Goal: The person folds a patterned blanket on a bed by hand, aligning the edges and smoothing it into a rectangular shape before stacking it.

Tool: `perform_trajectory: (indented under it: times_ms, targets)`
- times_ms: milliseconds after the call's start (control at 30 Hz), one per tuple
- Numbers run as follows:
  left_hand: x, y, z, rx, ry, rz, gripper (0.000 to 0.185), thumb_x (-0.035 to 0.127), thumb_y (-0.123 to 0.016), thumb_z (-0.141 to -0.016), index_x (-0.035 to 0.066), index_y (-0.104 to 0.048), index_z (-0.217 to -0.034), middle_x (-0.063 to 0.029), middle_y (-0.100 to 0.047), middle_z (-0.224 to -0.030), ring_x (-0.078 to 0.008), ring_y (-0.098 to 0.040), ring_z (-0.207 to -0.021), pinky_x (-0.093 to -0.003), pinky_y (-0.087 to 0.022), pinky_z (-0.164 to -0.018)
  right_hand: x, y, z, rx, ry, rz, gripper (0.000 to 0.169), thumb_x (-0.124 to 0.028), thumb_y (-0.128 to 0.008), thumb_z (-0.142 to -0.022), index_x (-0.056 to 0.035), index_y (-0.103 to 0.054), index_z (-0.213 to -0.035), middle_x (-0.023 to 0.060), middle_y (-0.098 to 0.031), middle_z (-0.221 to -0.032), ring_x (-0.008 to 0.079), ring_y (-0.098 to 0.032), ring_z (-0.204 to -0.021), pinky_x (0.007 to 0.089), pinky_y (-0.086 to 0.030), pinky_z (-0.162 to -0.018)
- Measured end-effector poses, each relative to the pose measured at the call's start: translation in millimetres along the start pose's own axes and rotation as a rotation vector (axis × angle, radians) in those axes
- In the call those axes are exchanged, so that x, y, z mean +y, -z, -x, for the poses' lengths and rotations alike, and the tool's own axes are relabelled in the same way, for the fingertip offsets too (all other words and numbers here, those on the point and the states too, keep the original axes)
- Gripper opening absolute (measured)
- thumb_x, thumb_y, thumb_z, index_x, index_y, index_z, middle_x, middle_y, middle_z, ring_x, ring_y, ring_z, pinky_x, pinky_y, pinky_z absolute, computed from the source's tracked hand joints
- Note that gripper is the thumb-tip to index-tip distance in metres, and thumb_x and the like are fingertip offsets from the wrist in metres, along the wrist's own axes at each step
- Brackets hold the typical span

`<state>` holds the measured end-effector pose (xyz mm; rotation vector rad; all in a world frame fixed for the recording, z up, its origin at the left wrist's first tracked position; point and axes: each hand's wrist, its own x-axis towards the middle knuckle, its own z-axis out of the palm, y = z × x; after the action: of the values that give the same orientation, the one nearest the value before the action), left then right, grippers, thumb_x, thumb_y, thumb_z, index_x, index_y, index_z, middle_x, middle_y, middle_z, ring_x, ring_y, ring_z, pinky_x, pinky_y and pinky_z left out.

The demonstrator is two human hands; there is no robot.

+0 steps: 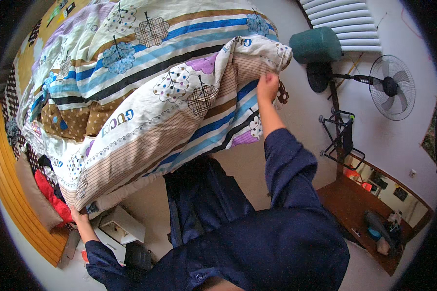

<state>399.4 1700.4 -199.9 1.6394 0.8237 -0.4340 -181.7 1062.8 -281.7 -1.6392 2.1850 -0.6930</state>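
Observation:
A striped, tree-patterned duvet cover (189,127) is spread over the bed, its near side folded back and hanging over the edge. My left hand (81,217) grips its corner at the lower left, beside the red pillow. Farther along the same side, my right hand (268,88) is closed on the fabric near the far right corner. The cloth between my hands is drawn out in a long fold. A brown polka-dotted fabric (94,118) shows beneath the fold at the left.
A wooden headboard (25,203) runs along the left, with a beige pillow (36,192) and a red pillow (51,192) against it. An open white drawer (125,223) stands below my left hand. At right are a standing fan (389,86), a folding frame (340,138) and a wooden dresser (357,207).

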Motion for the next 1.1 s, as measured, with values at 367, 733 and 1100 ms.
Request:
perform_trajectory:
  times_ms: [367, 733, 1100]
  targets:
    - [-3, -15, 0, -0.023, 0.043, -0.044, 0.038, 0.03, -0.036, -0.089, 0.002, -0.048, -0.112, -0.0123, -0.056, -0.105, -0.0283, -0.056, -0.091, -0.0416, -0.047, -0.078, 52, -8, 72, -0.711, 0.033, 0.901, 0.038, -0.036, -0.051, -0.078, -0.0069, -0.055, -0.101, 0.0136, -0.059, -0.097, 0.0304, -0.057, -0.089, 0.0447, -0.038, -0.08]
    - [4, -3, -23, 0.003, 0.051, 0.064, 0.038, 0.031, -0.039, -0.088, 0.003, -0.047, -0.112, -0.0129, -0.056, -0.103, -0.0287, -0.056, -0.089, -0.042, -0.049, -0.072, 86, 184, 100, 0.032, 0.029, 0.474, 0.017, -0.019, -0.052, -0.077, -0.0024, -0.05, -0.075, 0.016, -0.054, -0.075, 0.0329, -0.05, -0.072, 0.0418, -0.036, -0.065]
    - [-17, 12, -36, 0.114, 0.127, 0.213, 0.042, 0.024, -0.041, -0.084, -0.002, -0.043, -0.117, -0.015, -0.045, -0.119, -0.0312, -0.042, -0.111, -0.0459, -0.032, -0.095, 188, 196, 158, -0.018, -1.096, -1.167, 0.044, -0.031, -0.04, -0.087, -0.006, -0.038, -0.124, 0.0109, -0.037, -0.129, 0.0278, -0.043, -0.109, 0.0431, -0.037, -0.089]
